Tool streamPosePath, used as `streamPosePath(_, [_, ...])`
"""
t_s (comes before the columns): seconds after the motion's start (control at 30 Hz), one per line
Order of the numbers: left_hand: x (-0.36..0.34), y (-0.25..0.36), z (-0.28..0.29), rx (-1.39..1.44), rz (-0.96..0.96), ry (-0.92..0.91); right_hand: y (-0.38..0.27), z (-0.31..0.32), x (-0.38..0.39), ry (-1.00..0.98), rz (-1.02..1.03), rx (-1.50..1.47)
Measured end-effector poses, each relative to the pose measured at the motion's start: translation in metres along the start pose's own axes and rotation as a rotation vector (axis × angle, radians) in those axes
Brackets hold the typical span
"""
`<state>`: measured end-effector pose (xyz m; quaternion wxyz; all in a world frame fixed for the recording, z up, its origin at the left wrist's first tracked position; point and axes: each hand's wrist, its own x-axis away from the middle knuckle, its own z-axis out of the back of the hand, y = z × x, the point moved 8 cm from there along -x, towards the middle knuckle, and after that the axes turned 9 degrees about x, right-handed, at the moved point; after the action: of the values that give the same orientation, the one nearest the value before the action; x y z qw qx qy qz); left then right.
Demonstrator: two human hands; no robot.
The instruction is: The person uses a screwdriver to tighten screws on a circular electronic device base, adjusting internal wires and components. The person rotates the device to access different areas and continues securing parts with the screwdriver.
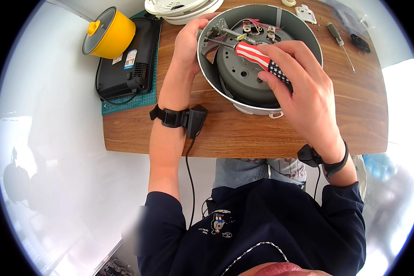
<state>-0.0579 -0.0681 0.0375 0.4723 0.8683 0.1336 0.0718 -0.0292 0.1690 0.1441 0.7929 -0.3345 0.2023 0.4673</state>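
Observation:
A round, white-rimmed metal appliance housing (pixel 315 50) rests on the table, its inside facing up. A dark grey metal base (pixel 237 85) fills it, with wires and terminals near the far side. My left hand (pixel 188 43) grips the housing's left wall from outside; some of its fingertips are hidden. Closed around the star-patterned end of a screwdriver (pixel 253 54) with a red-and-white striped handle is my right hand (pixel 303 87). The screwdriver's shaft points left to a metal bracket (pixel 218 28) at the inner wall; I cannot make out whether its tip sits in a screw.
At the left, a yellow pot (pixel 117 39) with a grey lid stands on a black corded appliance (pixel 124 83), over a green cutting mat (pixel 119 108). White round plastic parts (pixel 184 11) lie behind. A second screwdriver (pixel 339 39), a white plastic piece (pixel 306 14) and a black item (pixel 360 43) lie right.

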Motion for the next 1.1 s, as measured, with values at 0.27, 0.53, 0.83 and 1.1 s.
streamPosePath(0.27, [0.001, -0.002, 0.001, 0.024, 0.008, 0.016, -0.006, -0.002, -0.004, -0.101, 0.034, 0.046])
streamPosePath(0.53, [0.003, -0.003, 0.000, 0.008, 0.026, 0.077, -0.002, 0.000, -0.011, -0.217, 0.128, 0.134])
streamPosePath(0.83, [0.003, -0.005, -0.001, 0.002, 0.018, 0.085, 0.008, -0.002, -0.012, -0.309, 0.130, -0.024])
streamPosePath(1.1, [0.007, -0.005, -0.006, 0.016, 0.020, 0.079, 0.000, -0.004, -0.018, -0.379, 0.227, 0.030])
